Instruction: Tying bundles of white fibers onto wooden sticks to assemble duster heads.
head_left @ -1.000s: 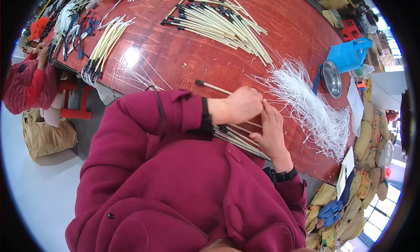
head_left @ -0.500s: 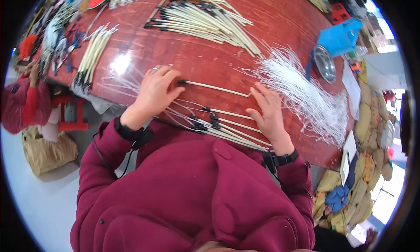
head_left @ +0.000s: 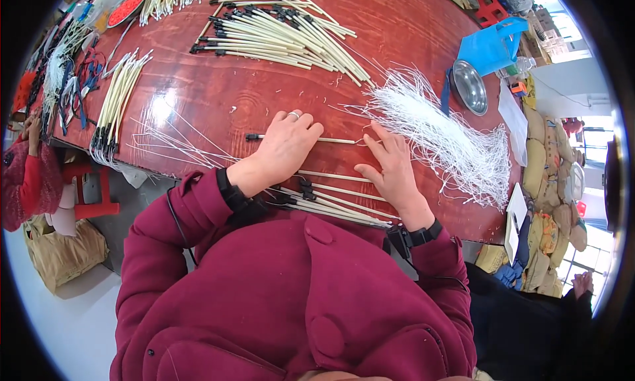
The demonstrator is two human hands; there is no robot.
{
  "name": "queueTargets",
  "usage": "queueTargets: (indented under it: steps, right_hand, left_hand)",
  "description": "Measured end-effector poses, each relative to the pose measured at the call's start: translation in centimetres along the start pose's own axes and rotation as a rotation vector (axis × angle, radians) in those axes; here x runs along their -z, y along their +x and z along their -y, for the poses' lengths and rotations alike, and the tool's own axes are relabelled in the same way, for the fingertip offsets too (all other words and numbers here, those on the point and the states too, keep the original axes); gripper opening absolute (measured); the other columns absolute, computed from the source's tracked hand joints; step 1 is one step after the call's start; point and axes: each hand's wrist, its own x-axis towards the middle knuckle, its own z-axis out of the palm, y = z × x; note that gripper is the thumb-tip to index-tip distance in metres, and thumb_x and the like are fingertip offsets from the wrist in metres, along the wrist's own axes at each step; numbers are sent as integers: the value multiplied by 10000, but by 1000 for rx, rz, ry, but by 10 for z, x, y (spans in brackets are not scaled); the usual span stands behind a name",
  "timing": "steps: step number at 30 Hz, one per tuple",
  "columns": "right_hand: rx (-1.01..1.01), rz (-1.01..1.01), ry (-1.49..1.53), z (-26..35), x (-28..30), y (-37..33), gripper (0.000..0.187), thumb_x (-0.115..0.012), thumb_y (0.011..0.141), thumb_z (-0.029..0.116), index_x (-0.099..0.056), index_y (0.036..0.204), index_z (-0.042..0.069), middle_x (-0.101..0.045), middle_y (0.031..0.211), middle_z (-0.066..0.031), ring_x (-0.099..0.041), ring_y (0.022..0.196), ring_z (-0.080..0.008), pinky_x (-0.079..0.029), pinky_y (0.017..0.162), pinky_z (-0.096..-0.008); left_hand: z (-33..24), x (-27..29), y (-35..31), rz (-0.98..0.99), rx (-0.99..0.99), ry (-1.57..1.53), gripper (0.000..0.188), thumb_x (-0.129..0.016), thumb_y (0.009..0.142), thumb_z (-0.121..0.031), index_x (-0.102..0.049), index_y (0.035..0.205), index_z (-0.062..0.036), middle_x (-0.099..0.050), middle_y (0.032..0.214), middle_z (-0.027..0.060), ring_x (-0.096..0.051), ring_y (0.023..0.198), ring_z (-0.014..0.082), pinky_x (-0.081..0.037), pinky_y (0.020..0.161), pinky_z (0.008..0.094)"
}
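Observation:
My left hand lies palm down on a single cream rod with a black end on the red-brown table. My right hand rests flat beside it, fingers apart, its fingertips near the rod's other end and the edge of a heap of thin white strings. A small bundle of the same cream rods lies along the table's near edge, between my wrists. Neither hand grips anything.
A large pile of cream rods lies at the far middle, another bundle at the left. A metal bowl and blue bag stand at the right. Another person in red is at the left.
My left hand moved from the left, at the rod's black end, onto the rod's middle. The view has tilted slightly; my right hand stays near the strings.

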Motion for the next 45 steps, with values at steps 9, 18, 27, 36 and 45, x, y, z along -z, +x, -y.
queueTargets:
  steps: [9,18,27,36,45]
  right_hand:
    - [44,15,58,6,2,-6,601,-787,853,404,-682,1270,-17,-491,1551,-152,-511,1230,-354,-408,1075,-472]
    - [48,42,42,11,2,-14,669,-687,907,548,-687,1272,-13,-459,1580,-153,-479,1301,-371,-381,1111,-483]
    - [73,88,61,12,-4,-15,789,-530,977,656,-634,1346,-34,-421,1603,-172,-425,1384,-382,-336,1152,-489]
    - [2,77,110,13,0,-28,868,-476,990,690,-579,1390,-73,-386,1616,-208,-425,1380,-387,-326,1157,-484]
    - [16,-49,39,15,-7,-17,794,-539,979,642,-592,1391,-35,-428,1580,-195,-461,1328,-389,-349,1125,-488]
  left_hand:
    - [5,7,-2,-5,-38,47,153,-618,839,-61,-618,988,-95,-599,960,72,-612,1004,285,-455,898,430]
    - [3,10,-3,30,-48,50,143,-613,848,-74,-622,990,-93,-609,975,72,-617,1027,279,-456,911,422]
    - [-1,11,1,67,-105,32,160,-610,839,-76,-614,998,-88,-610,991,68,-613,1024,277,-457,923,423]
    - [-4,13,1,85,-98,18,188,-628,828,-79,-623,1016,-89,-613,1002,66,-614,1029,277,-458,917,420]
    - [-9,11,-4,20,-14,29,210,-680,833,-115,-632,1036,-93,-620,1026,72,-612,1038,287,-457,916,432]
